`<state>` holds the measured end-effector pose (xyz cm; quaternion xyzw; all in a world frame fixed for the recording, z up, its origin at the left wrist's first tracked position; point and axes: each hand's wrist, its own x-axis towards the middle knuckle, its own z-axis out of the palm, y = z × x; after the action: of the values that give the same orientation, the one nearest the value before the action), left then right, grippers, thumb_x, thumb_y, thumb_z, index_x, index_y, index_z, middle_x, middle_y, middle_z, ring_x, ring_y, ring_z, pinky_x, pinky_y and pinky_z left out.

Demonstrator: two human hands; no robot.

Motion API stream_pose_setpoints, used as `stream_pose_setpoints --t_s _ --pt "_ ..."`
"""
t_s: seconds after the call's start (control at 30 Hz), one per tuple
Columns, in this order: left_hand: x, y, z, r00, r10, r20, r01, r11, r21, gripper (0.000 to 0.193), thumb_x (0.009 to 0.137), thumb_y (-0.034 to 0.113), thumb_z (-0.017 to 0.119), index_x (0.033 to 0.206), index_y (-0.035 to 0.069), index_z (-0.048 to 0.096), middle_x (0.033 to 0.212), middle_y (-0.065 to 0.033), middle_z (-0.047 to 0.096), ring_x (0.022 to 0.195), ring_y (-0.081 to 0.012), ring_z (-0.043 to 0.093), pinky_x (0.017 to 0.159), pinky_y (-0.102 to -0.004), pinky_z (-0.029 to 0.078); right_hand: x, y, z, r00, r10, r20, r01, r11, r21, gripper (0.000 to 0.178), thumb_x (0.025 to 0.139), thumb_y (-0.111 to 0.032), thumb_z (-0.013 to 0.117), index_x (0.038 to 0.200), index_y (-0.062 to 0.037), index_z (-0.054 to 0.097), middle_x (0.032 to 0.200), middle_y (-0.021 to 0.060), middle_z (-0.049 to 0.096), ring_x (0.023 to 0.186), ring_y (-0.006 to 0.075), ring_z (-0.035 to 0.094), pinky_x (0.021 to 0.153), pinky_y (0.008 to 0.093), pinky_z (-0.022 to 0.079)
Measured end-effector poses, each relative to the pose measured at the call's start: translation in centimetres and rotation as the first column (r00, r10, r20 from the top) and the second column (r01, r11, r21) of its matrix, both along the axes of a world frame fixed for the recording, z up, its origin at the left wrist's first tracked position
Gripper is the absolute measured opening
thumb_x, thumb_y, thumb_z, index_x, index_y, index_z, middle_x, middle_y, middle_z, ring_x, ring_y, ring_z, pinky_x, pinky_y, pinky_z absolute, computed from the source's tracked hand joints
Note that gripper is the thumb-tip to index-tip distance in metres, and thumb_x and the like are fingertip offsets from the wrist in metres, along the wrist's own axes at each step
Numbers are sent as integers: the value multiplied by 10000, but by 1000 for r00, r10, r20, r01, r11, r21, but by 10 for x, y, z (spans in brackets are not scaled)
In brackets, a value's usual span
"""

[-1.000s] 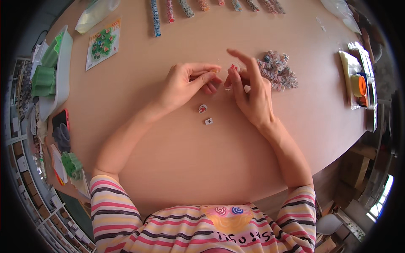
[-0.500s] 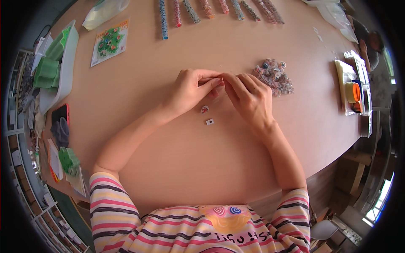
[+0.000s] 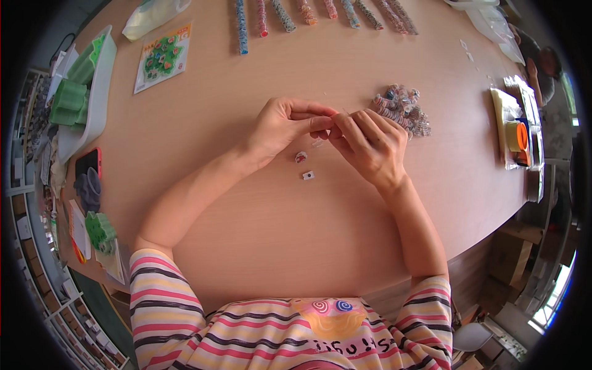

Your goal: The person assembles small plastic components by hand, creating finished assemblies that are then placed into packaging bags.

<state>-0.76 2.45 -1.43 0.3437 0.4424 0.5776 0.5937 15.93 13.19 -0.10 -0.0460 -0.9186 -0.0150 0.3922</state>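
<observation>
Left hand (image 3: pixel 277 131) and right hand (image 3: pixel 370 147) meet, apparently pinching a tiny hidden item; past two small pieces (image 3: pixel 308 176), the table (image 3: pixel 283 246) leaves room toward its near edge

On table's left I see black phone with red edge (image 3: pixel 92 161), dark-grey curved object (image 3: pixel 88 190) beside it, long white plastic bin (image 3: pixel 100 111). Right: round orange ring (image 3: pixel 522 135); beyond table, brown cardboard box (image 3: pixel 510 254).

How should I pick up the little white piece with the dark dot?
I'd pinch the little white piece by its left and right edges, coming down from above. It looks roughly rectangular and lies on the table, while the red-and-white piece sits just past its far edge, making that side tighter.
</observation>
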Motion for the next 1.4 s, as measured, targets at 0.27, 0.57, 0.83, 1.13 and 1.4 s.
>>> stream_pose_setpoints --t_s 0.27,0.57,0.83,1.13,1.4 --pt "-6 -1 1 983 152 100 -143 985 -92 233 916 128 694 1120 15 687 1006 -76 724 904 -129 675 862 -269 546 2 -4 1 999 45 10 -45 999 -21 200 714 -147 777 841 -105 628 709 -25 522 611 103 571 461 263 433" --pt "-13 -4 1 998 61 28 -59 996 -60 255 922 129 687 1148 10 682 1015 -95 724 924 -147 688 869 -285 553 0 6 4 999 11 -50 -16 995 -101 289 734 -122 773 1012 -123 693 758 -26 608 639 127 611 520 267 469" --pt "-7 -2 5 999 29 -26 -31 997 -64 236 921 109 684 1127 -7 691 981 -83 725 881 -143 681 829 -283 553 2 4 4 999 45 0 -45 999 25 225 728 -112 729 943 -87 667 717 -31 547 604 113 555 495 262 423" --pt "-2 -3 0 993 74 96 -68 996 -61 207 910 128 699 1101 47 702 1011 -46 719 908 -117 660 862 -282 537 2 3 3 997 53 -59 -50 997 52 151 737 -142 733 838 -97 630 692 -28 488 584 101 519 477 252 405" --pt "-37 13 9 945 292 -145 -293 956 16 149 931 78 661 1071 39 692 1045 -68 718 919 -111 663 863 -252 530 5 -4 -4 994 92 52 -86 990 -111 203 686 4 723 818 -105 613 656 -15 555 561 131 569 478 264 425"
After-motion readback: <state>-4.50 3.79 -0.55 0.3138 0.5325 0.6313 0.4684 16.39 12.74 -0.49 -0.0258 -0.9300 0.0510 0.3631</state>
